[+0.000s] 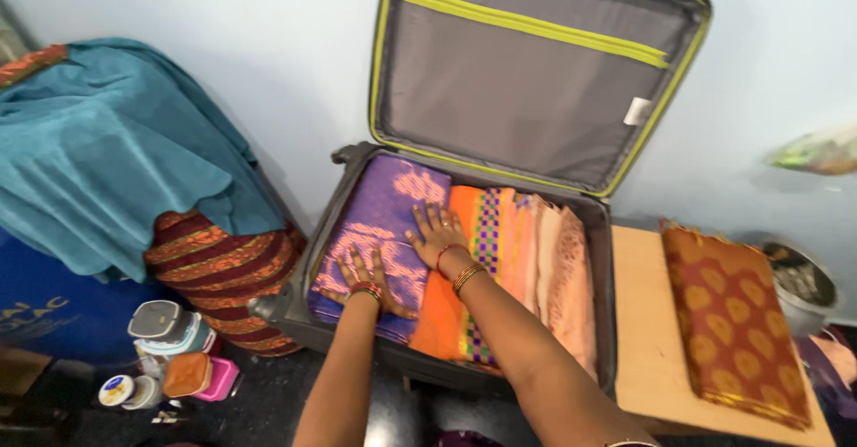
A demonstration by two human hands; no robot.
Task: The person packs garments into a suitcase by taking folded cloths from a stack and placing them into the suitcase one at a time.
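An open grey suitcase [596, 259] with lime-green trim lies in the middle, its lid [527, 63] leaning against the wall. Inside are folded fabrics: a purple one with pink patterns [388, 206] at the left, an orange one [446, 313] beside it, and peach ones [562, 277] at the right. My left hand [368, 273] lies flat, fingers spread, on the purple fabric. My right hand [437, 231] presses flat where the purple and orange fabrics meet. Both wrists wear bangles. Neither hand grips anything.
A folded rust-brown fabric with gold motifs [732, 322] lies on a wooden board [643, 340] at the right. A metal pot [799, 286] stands behind it. At the left, teal cloth [116, 152] drapes over striped maroon fabric [223, 273]. Small jars and containers [165, 358] sit on the dark floor.
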